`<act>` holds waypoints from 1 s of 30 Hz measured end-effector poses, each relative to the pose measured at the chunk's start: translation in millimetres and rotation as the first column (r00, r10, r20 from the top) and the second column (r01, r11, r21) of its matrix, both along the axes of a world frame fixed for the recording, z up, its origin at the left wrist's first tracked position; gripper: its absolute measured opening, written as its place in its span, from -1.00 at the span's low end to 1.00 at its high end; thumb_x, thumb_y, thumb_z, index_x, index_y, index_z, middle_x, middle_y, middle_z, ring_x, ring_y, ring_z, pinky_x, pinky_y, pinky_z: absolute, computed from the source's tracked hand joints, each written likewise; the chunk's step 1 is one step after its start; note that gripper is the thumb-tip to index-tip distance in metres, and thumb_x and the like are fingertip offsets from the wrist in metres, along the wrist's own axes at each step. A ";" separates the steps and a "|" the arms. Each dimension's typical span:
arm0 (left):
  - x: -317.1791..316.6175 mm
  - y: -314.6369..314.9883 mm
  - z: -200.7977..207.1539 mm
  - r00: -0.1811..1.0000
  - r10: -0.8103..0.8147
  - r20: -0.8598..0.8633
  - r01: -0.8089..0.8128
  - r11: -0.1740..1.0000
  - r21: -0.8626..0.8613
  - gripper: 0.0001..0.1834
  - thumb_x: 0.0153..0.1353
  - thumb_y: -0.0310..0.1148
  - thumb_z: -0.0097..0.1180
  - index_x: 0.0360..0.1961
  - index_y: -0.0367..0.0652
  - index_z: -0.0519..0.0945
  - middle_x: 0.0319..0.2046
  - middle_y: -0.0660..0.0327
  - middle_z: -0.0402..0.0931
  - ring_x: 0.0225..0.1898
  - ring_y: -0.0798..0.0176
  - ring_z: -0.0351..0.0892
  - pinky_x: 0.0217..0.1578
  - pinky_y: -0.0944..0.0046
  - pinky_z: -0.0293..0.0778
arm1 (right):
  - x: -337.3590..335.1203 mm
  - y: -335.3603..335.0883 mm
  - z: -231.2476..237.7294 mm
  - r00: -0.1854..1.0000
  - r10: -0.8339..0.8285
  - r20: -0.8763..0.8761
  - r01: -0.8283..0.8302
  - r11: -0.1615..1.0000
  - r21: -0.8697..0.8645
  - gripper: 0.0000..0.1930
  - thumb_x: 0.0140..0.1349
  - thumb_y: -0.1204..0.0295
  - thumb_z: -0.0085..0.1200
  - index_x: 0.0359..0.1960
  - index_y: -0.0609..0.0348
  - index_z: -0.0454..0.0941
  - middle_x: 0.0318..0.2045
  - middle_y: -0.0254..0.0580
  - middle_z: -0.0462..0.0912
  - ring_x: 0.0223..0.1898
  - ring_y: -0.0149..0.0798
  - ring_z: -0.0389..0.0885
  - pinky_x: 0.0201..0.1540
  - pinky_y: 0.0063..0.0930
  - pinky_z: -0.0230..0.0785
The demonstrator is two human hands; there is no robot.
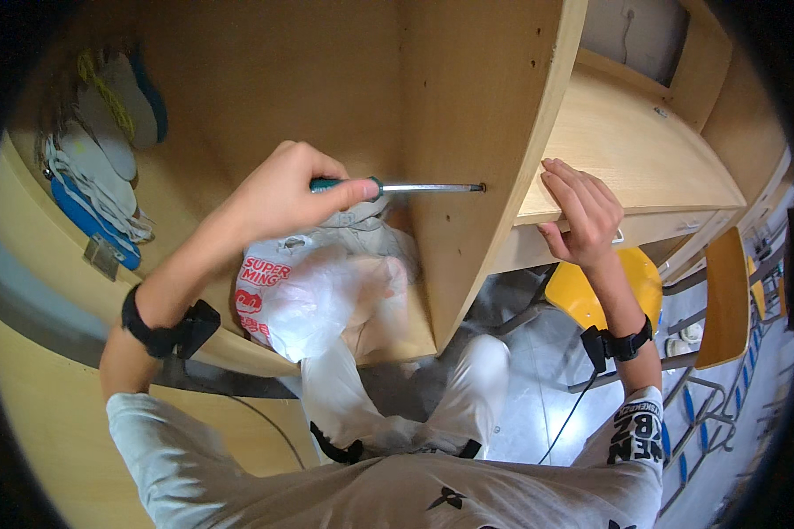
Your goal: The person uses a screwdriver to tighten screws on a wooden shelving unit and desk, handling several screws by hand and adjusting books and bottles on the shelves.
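Note:
My left hand (pixel 287 189) is closed round the teal handle of a screwdriver (pixel 428 188). The metal shaft lies level, pointing right, and its tip meets a small round fitting (pixel 483 187) in the wooden side panel (pixel 454 115) of a cabinet. On the other side of that panel, my right hand (pixel 588 212) grips the front edge of a wooden desk top (pixel 644 145). Its fingers lie over the top and the thumb is at the front edge. Below the screwdriver, a white plastic bag with red print (pixel 304 295) sits inside the cabinet.
Gloves (pixel 101 185) and blue-edged items lie in the cabinet at the left. Grey cloth (pixel 362 220) is bunched behind the bag. A yellow chair (pixel 595 286) stands under the desk, with more chairs at the right. Cables hang from black straps on both my forearms.

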State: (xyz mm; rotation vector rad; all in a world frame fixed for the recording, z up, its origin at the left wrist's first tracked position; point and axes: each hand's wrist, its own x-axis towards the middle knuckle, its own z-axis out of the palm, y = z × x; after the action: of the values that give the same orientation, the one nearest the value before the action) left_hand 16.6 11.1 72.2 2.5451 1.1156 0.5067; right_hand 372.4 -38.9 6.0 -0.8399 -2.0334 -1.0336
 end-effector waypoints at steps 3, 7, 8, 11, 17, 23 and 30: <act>-1.1 -14.2 -8.6 0.965 -0.132 -0.226 0.261 0.556 0.789 -0.69 0.02 -0.26 0.28 -0.40 -0.34 0.59 -0.62 0.21 0.51 -0.69 0.32 0.45 -0.68 0.36 0.26 | 2.3 1.6 -2.3 1.000 -0.007 -0.001 0.007 1.000 0.021 -0.53 0.17 0.07 -0.03 -0.26 0.33 0.55 -0.24 0.03 0.63 -0.20 -0.04 0.64 -0.18 -0.31 0.47; -8.6 -15.1 -10.5 0.922 -0.383 0.053 0.320 0.833 0.452 -0.63 -0.06 -0.47 0.24 -0.16 -0.37 0.55 -0.49 0.08 0.55 -0.59 0.26 0.52 -0.60 0.30 0.41 | 1.8 4.5 -4.0 1.000 0.005 -0.002 -0.005 1.000 0.018 -0.53 0.17 0.06 -0.03 -0.27 0.32 0.56 -0.26 0.02 0.63 -0.21 -0.04 0.65 -0.19 -0.32 0.48; -12.4 -15.5 -15.0 0.905 -0.283 0.317 0.278 0.959 0.063 -0.64 0.00 -0.47 0.21 -0.14 -0.40 0.54 -0.43 0.08 0.55 -0.55 0.33 0.51 -0.63 0.41 0.42 | 1.8 3.5 -2.9 1.000 0.009 -0.003 -0.008 1.000 0.018 -0.53 0.17 0.06 -0.03 -0.27 0.32 0.56 -0.26 0.02 0.63 -0.21 -0.04 0.65 -0.19 -0.32 0.48; -15.7 -15.5 -17.0 0.778 0.215 0.590 0.378 0.589 -0.714 -0.64 0.09 -0.43 0.20 -0.12 -0.45 0.52 -0.33 0.07 0.54 -0.52 0.39 0.50 -0.70 0.51 0.35 | 2.6 1.4 -0.4 1.000 -0.004 -0.004 0.004 1.000 0.014 -0.54 0.16 0.06 -0.01 -0.27 0.32 0.56 -0.26 0.02 0.64 -0.21 -0.05 0.65 -0.19 -0.32 0.48; -9.9 -1.3 -15.7 0.950 0.174 0.259 0.195 0.318 -0.928 -0.53 0.26 -0.09 0.08 -0.21 -0.43 0.55 -0.71 0.20 0.46 -0.73 0.51 0.33 -0.82 0.49 0.08 | -1.7 1.7 0.1 1.000 0.008 -0.013 -0.008 1.000 0.009 -0.53 0.17 0.06 -0.02 -0.26 0.32 0.56 -0.26 0.02 0.63 -0.22 -0.05 0.65 -0.20 -0.32 0.48; 0.9 -16.1 -21.1 0.977 -0.039 -0.208 0.188 0.612 0.768 -0.70 0.09 -0.22 0.24 -0.42 -0.29 0.58 -0.64 0.09 0.48 -0.71 0.21 0.43 -0.66 0.35 0.28 | 1.4 1.8 -3.9 0.999 -0.030 -0.018 0.031 0.999 0.040 -0.50 0.18 0.02 -0.06 -0.27 0.32 0.56 -0.27 0.04 0.63 -0.23 -0.05 0.65 -0.22 -0.34 0.48; -10.1 -8.7 -9.5 0.792 0.130 0.596 0.215 0.856 -0.471 -0.63 0.15 -0.23 0.13 -0.21 -0.38 0.56 -0.55 0.22 0.54 -0.63 0.57 0.32 -0.68 0.52 0.19 | 3.3 1.6 2.6 1.000 0.019 0.017 -0.019 1.000 0.015 -0.53 0.17 0.06 -0.01 -0.27 0.34 0.56 -0.27 0.04 0.63 -0.23 -0.05 0.65 -0.24 -0.35 0.47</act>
State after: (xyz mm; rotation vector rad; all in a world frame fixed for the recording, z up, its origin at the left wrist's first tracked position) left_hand 6.5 2.4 62.6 1.7276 0.7942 0.8156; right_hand 375.7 -37.3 8.6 -0.8053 -2.0408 -1.0476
